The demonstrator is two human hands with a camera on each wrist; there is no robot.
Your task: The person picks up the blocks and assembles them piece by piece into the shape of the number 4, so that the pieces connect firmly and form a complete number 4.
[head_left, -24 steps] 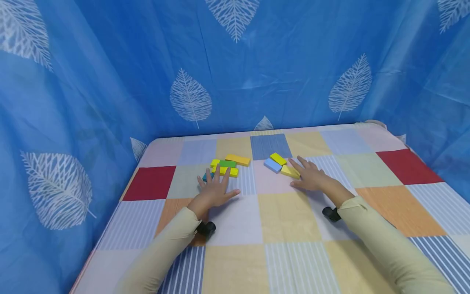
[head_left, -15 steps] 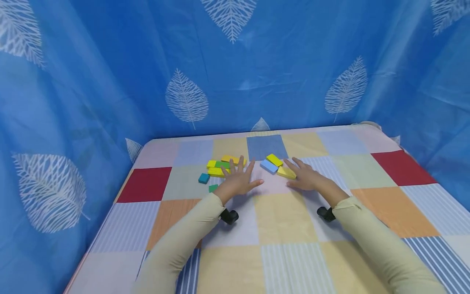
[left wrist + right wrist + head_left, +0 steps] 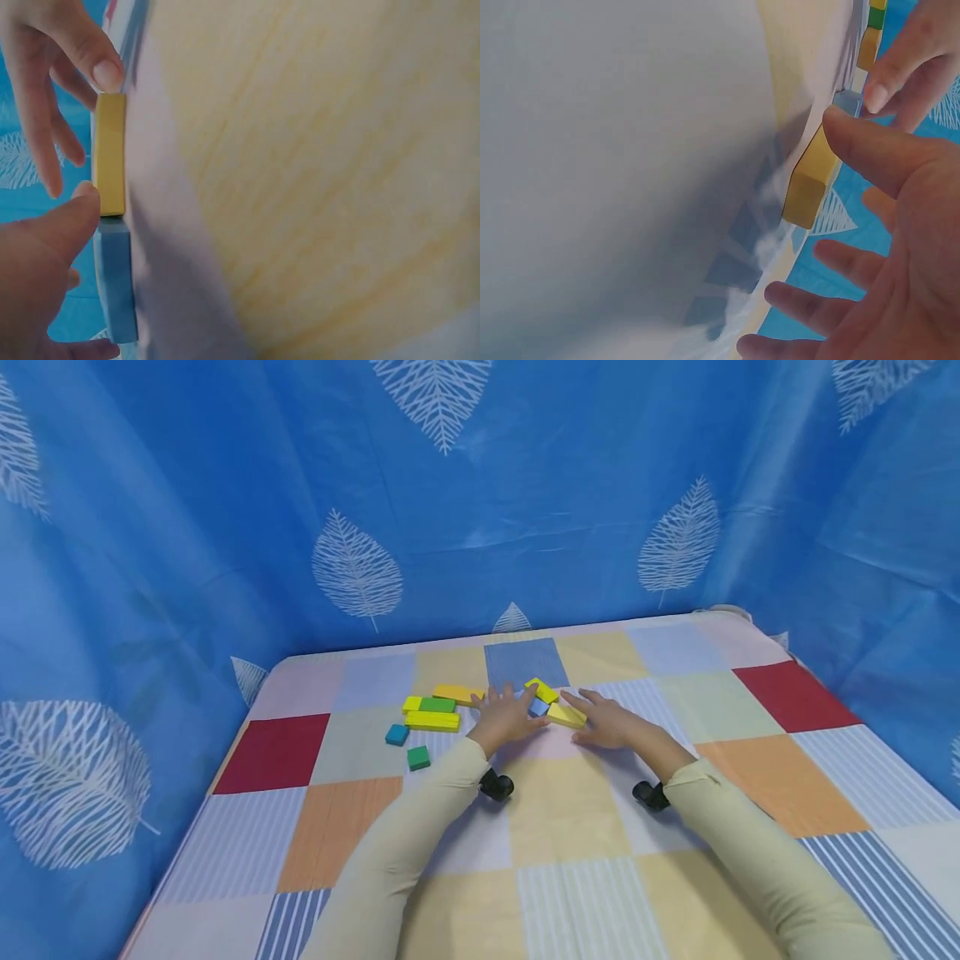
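Note:
My left hand (image 3: 504, 720) reaches over the blue block (image 3: 538, 707) with fingers spread, hiding part of it. In the left wrist view its thumb tip is right at the near end of the pale yellow block (image 3: 111, 154), which lies end to end with the blue one. From the other side, my right hand (image 3: 611, 725) has its fingers loosely extended around the pale yellow block's right end. The right wrist view shows its thumb (image 3: 855, 142) along that block's side. A bright yellow block (image 3: 542, 691) lies just behind the blue one.
Left of the hands lie an orange block (image 3: 456, 694), a green block (image 3: 438, 704) and yellow blocks (image 3: 432, 721) close together. Nearer are a teal block (image 3: 397, 734) and a small green block (image 3: 418, 757). A blue leaf-patterned curtain (image 3: 465, 552) hangs behind the patchwork-covered table (image 3: 570, 810).
My left hand has moved right, from the left cluster to the blue block, uncovering the teal and small green blocks. My right hand has stayed by the pale yellow block.

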